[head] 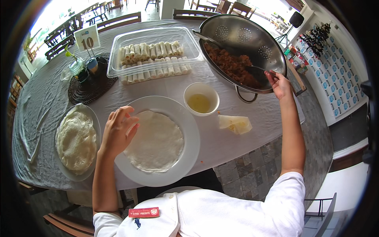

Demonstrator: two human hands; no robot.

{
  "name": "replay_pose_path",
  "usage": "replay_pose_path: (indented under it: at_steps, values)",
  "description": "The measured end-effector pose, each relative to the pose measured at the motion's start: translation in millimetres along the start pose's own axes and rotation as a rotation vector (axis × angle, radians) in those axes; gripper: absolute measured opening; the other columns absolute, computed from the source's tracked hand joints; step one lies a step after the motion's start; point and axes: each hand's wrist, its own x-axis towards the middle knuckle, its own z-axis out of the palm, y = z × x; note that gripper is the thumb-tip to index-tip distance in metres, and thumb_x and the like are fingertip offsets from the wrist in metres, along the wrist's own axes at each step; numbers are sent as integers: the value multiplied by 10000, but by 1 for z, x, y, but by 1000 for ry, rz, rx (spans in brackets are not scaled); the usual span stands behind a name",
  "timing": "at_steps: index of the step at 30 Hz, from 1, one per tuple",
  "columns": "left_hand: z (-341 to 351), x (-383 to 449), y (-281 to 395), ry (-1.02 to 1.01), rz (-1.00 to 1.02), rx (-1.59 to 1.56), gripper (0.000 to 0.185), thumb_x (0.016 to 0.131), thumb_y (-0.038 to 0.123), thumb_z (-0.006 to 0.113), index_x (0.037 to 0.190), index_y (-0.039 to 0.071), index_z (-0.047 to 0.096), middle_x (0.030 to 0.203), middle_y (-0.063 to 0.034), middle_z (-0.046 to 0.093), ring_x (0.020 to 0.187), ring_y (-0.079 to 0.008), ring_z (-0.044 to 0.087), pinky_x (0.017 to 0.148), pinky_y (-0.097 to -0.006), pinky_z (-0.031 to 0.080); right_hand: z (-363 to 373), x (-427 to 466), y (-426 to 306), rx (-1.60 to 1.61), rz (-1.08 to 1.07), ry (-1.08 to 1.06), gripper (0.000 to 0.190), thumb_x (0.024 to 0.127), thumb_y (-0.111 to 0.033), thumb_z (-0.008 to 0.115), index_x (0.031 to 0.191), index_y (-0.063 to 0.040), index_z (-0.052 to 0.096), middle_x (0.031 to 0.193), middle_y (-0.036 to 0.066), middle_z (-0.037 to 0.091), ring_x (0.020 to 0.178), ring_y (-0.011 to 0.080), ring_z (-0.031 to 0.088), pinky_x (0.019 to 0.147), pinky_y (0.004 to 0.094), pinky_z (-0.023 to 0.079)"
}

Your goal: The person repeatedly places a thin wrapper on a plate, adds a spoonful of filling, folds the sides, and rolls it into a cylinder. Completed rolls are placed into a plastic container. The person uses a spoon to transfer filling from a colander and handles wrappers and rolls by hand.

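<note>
My right hand (278, 83) holds the handle of a metal spoon (258, 68), whose bowl end meets the reddish-orange filling (231, 65) in a large steel colander (266, 38). My left hand (120, 129), fingers curled apart and holding nothing, hovers at the left rim of a white plate (192, 142). One round, pale wrapper sheet (155, 142) lies flat on that plate. To the left, an oval plate (98, 124) bears a pile of wrapper sheets (76, 139). A white bowl (201, 99) of yellowish liquid stands beyond the round plate, left of a crumpled piece of wrapper (235, 123).
Behind the plates, a clear plastic container (154, 32) stands with rows of rolled wrappers (154, 50). A second utensil (207, 38) rests over the colander's left rim. At the left are a dark woven mat (88, 91), a glass jar (77, 66) with a plant and a number stand (87, 38).
</note>
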Motion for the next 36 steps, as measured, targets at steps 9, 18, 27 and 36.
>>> replay_pose_path:
  at_steps: [9, 18, 27, 36]
  values:
    - [-1, 1, 1, -3, 22, 1, 167, 731, 56, 747, 887, 57, 688, 1114, -70, 579, 907, -224, 600, 862, -387, 480, 8, -9, 3, -98, -53, -39, 264, 1007, -83, 381, 1079, 142, 500, 1061, 283, 607, 961, 314, 663, 832, 302, 604]
    - [-1, 2, 1, 1, 40, 4, 165, 719, 46, 754, 870, 57, 688, 1099, -63, 583, 880, -214, 610, 851, -382, 482, 12, -6, 5, -100, -67, -10, 260, 1001, -77, 386, 1058, 148, 503, 1040, 275, 602, 943, 321, 668, 828, 305, 607]
    - [-2, 1, 1, -11, 51, 3, 169, 719, 49, 754, 871, 67, 681, 1092, -54, 575, 878, -216, 601, 843, -382, 480, 6, 4, 4, 54, 42, 12, 235, 998, -51, 382, 1031, 152, 496, 1034, 293, 600, 934, 337, 663, 818, 306, 616]
    - [-2, 1, 1, -35, 51, 9, 154, 735, 56, 743, 870, 69, 672, 1090, -55, 571, 873, -223, 589, 850, -377, 471, 14, 0, -7, 56, 19, -39, 254, 1009, -73, 375, 1046, 146, 500, 1073, 323, 598, 949, 320, 660, 819, 291, 609]
